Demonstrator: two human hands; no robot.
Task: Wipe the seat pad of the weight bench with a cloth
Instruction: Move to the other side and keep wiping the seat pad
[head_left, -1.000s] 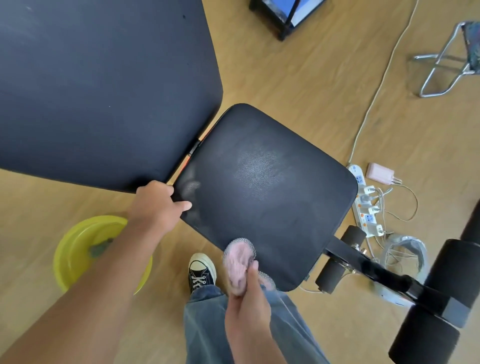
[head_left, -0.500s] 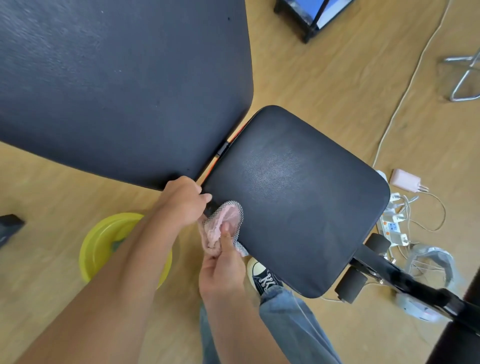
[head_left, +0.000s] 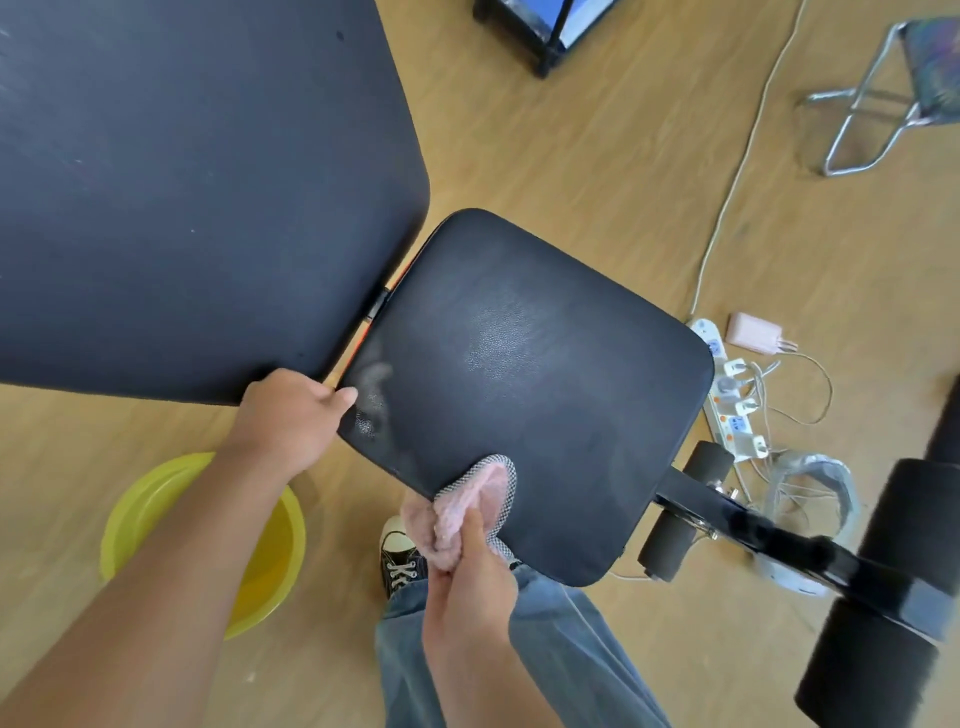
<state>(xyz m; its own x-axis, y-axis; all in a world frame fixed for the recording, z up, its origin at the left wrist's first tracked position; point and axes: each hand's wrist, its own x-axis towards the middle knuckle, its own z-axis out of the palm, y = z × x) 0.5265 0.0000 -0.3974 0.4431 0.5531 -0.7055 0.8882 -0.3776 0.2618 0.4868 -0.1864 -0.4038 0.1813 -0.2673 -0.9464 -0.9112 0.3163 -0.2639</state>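
Head view, cloth (head_left: 480, 501) bunched, pointing up-right onto seat pad (head_left: 524, 384)

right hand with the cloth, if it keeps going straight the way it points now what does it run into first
The right hand points up and slightly right across the seat pad. The cloth would slide over bare pad first; nothing lies on it. Beyond the far edge seems to be only floor.

The black seat pad (head_left: 524, 395) has wet smears near its left corner. The bunched pink cloth (head_left: 470, 506) presses on its near edge.
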